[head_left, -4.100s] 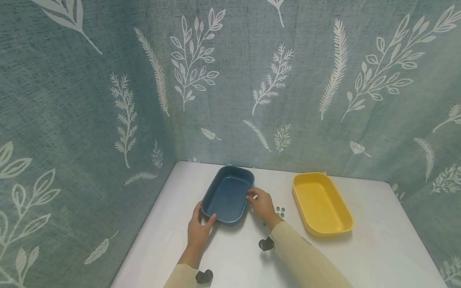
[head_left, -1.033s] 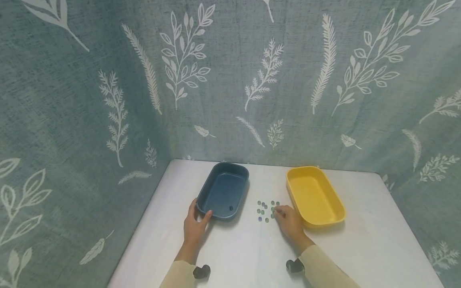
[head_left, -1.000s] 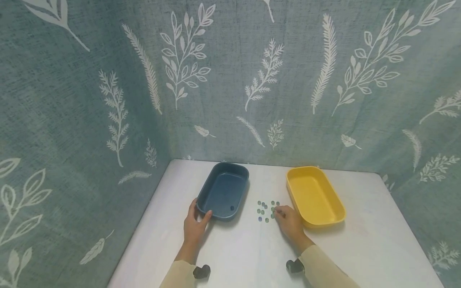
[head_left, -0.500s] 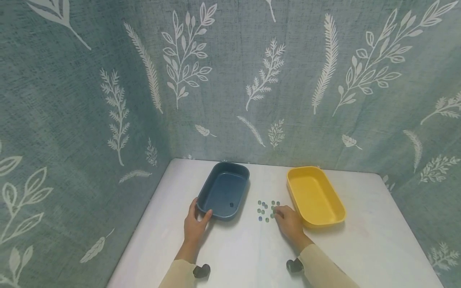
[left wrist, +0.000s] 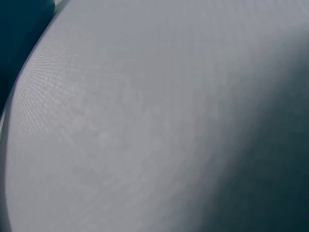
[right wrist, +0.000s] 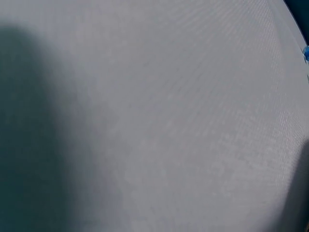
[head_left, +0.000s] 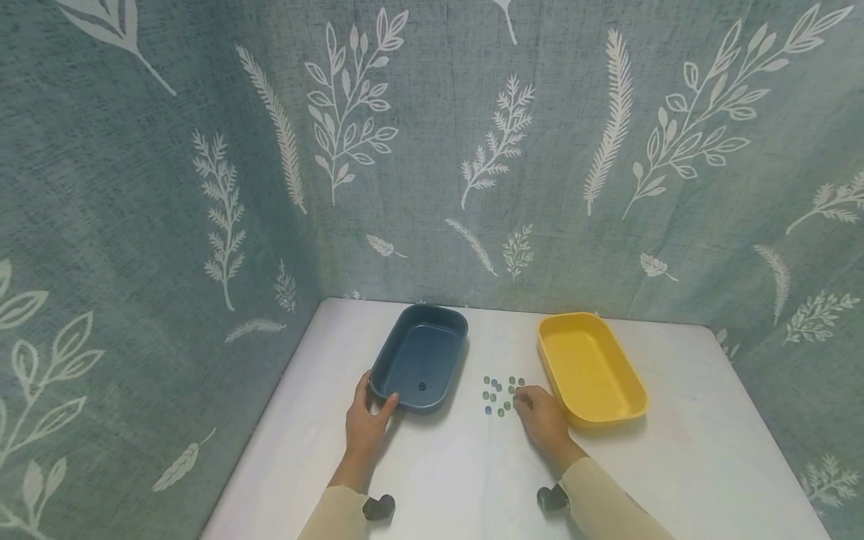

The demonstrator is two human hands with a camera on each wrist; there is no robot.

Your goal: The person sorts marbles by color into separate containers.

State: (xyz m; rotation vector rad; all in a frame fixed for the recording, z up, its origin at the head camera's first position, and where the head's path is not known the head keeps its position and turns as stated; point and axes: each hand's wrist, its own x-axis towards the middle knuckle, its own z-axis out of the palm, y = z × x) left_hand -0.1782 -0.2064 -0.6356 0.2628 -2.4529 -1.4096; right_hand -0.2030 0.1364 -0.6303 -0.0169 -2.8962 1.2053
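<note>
My left hand (head_left: 364,429) grips the near left corner of a dark blue tray (head_left: 427,352), thumb over the rim and fingers along the outside. Inside the tray, near its front end, lies a small dark marble (head_left: 422,386). My right hand (head_left: 545,426) is low at the right side of a group of small glass marbles (head_left: 493,397), mostly green with a few blue. Its thumb and forefinger come together on a green marble, which they largely cover. In the right wrist view a blue marble (right wrist: 306,53) shows at the edge. Neither wrist view shows the hands' fingertips.
A yellow tray (head_left: 590,367) stands just right of my right hand. Both trays and the marbles are on a white table (head_left: 439,480). Leaf-patterned cloth (head_left: 432,150) hangs behind the table and along its left side.
Over four seconds my right hand has gone from the blue tray's edge to the marbles. A marble now lies in that tray and has rolled left. Lately one green marble shifted slightly left.
</note>
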